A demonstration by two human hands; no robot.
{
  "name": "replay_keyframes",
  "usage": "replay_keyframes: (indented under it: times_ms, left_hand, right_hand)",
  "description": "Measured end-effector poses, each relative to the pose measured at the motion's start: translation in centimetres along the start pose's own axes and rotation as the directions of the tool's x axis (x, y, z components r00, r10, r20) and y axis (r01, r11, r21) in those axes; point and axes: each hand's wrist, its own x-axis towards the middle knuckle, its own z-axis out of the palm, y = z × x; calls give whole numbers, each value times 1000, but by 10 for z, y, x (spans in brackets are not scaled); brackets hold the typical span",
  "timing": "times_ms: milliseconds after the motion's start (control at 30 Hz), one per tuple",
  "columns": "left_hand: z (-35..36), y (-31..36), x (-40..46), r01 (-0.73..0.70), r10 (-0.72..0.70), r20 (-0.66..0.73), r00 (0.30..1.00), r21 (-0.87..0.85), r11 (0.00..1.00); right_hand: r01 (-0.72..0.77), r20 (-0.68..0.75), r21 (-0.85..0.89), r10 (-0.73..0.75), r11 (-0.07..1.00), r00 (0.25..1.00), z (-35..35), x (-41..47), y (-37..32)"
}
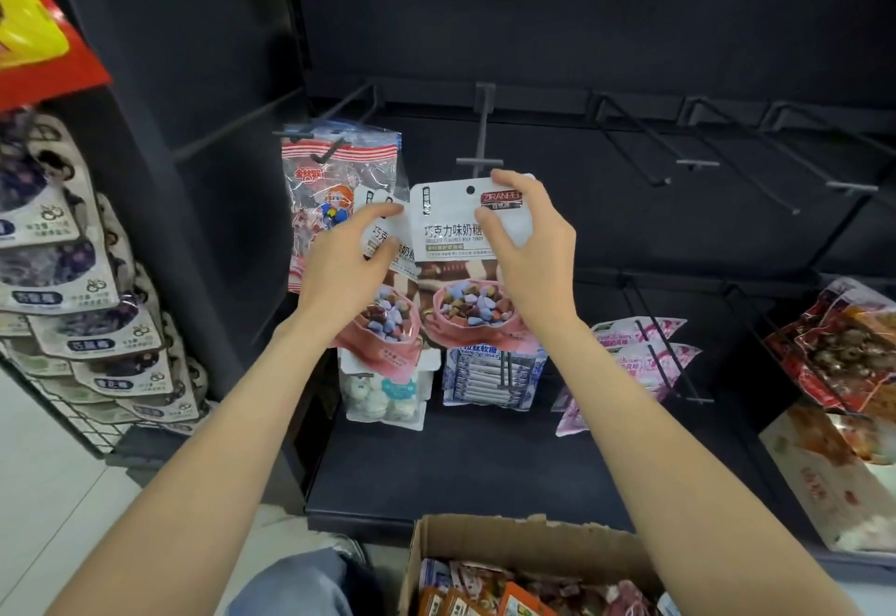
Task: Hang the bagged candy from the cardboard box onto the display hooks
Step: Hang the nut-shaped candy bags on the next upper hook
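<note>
My right hand [528, 247] pinches the top right of a white and pink chocolate milk candy bag [456, 276], held upright just below the tip of a grey display hook [480, 150]. The bag's hang hole is a little under the hook's crossbar. Several more bags of the same candy [383, 319] are gripped in my left hand [349, 266], overlapping the first bag's left side. The open cardboard box [485, 543] with mixed candy bags sits at the bottom centre.
A clear red-striped candy bag [339, 169] hangs on the hook to the left. Bare hooks [679, 164] run along the right. Below hang marshmallow [383, 397], blue-striped [489, 378] and pink bags [640, 358]. A rack of white bags [72, 300] stands left.
</note>
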Motion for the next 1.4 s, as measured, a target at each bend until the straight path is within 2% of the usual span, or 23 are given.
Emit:
replay_keyframes:
  times_ms: [133, 400, 633, 867, 967, 1100, 1167, 1300, 1400]
  left_hand:
    - [-2, 11, 1, 71, -66, 34, 997, -188, 979]
    - [-3, 21, 14, 24, -20, 19, 1000, -240, 971]
    - [5, 20, 16, 1, 1, 37, 999, -65, 998]
    - [24, 22, 49, 51, -52, 32, 998, 43, 998]
    - [29, 13, 55, 53, -54, 18, 998, 40, 998]
    - [20, -4, 37, 53, -55, 21, 998, 69, 996]
    - [9, -10, 25, 44, -42, -33, 999, 45, 998]
    - [-12, -18, 6, 25, -52, -165, 985, -163, 986]
    - [-9, -12, -1, 2, -73, -258, 964, -264, 965]
  right_hand:
    - [-45, 49, 16, 45, 999, 998, -4, 2, 6]
    - [-23, 23, -32, 24, 999, 999, -1, 8, 5]
    - [-21, 12, -67, 22, 998, 1000, 6, 8, 15]
    - [-166, 9, -218, 172, 962, 985, 15, 36, 29]
    - [-267, -25, -301, 273, 915, 962, 18, 57, 38]
    - [-257, -82, -396, 245, 882, 966, 26, 80, 46]
    - [-261, -105, -430, 239, 864, 965, 30, 86, 47]
    - [-264, -106, -338, 242, 903, 964, 25, 68, 45]
    - [-308, -167, -83, 292, 948, 942, 10, 21, 30]
